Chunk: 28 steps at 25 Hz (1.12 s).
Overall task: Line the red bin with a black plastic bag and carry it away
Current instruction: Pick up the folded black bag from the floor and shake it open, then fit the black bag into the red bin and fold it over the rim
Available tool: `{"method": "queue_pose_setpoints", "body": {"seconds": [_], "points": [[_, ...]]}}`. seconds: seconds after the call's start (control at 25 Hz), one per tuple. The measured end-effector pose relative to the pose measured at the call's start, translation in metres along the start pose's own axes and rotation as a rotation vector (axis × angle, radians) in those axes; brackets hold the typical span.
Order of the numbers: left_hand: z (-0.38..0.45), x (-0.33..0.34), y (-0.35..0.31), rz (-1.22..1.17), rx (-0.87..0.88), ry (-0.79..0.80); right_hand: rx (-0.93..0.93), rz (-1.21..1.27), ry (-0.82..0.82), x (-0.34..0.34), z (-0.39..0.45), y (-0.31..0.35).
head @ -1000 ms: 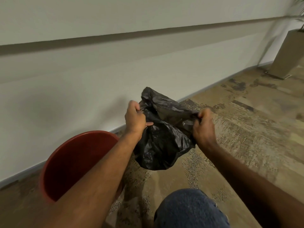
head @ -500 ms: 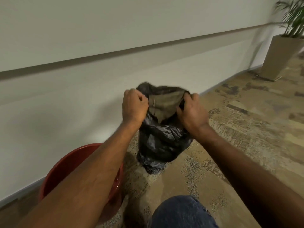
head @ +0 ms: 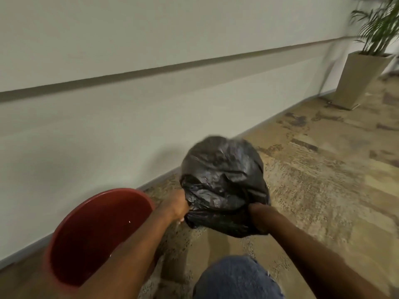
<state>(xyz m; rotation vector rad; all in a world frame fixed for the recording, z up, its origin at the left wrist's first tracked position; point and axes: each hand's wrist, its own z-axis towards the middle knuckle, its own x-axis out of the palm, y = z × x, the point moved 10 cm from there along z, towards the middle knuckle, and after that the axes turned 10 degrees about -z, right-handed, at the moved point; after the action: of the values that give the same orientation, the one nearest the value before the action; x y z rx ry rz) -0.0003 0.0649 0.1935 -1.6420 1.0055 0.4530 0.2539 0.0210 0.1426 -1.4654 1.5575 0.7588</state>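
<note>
The black plastic bag [head: 222, 180] billows upward like a balloon in front of me, its mouth turned down toward my hands. My left hand [head: 176, 205] grips the bag's edge on the left; my right hand [head: 258, 216] grips it on the right, partly buried in the plastic. The red bin [head: 97, 231] stands open and bare inside on the floor at the lower left, against the wall. My left forearm crosses over its right rim.
A pale wall [head: 129, 104] with a dark groove runs along the left. Patterned carpet [head: 323, 190] stretches to the right. A tall beige planter [head: 358, 80] with a palm stands far right by the wall. My jeans-clad knee [head: 237, 279] is at the bottom.
The bag has been swung from hanging below my hands to puffed up above them. Both hands have dropped lower and spread apart. The view has tilted, showing more of the bin.
</note>
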Motion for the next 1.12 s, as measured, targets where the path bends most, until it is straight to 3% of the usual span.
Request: {"method": "queue_pose_setpoints", "body": {"seconds": [0.08,0.2,0.36,0.52,0.8,1.12], "points": [[0.000,0.011,0.022,-0.012,-0.093,0.093,-0.008,-0.034,-0.017,0.012,0.000,0.001],[0.005,-0.004,0.015,-0.127,-0.042,0.070,-0.024,0.045,-0.265,-0.043,-0.002,0.016],[0.000,-0.074,-0.015,-0.201,0.141,-0.257,-0.010,0.275,-0.659,-0.148,-0.039,0.033],[-0.033,-0.125,-0.003,-0.341,0.130,-0.556,-0.140,0.319,-0.853,-0.198,-0.077,0.070],[-0.122,-0.211,0.051,-0.587,0.073,-0.882,-0.375,0.402,-0.952,-0.249,-0.134,0.135],[-0.216,-0.252,0.118,-0.613,0.034,-1.041,-0.662,0.517,-0.872,-0.267,-0.173,0.217]]}}
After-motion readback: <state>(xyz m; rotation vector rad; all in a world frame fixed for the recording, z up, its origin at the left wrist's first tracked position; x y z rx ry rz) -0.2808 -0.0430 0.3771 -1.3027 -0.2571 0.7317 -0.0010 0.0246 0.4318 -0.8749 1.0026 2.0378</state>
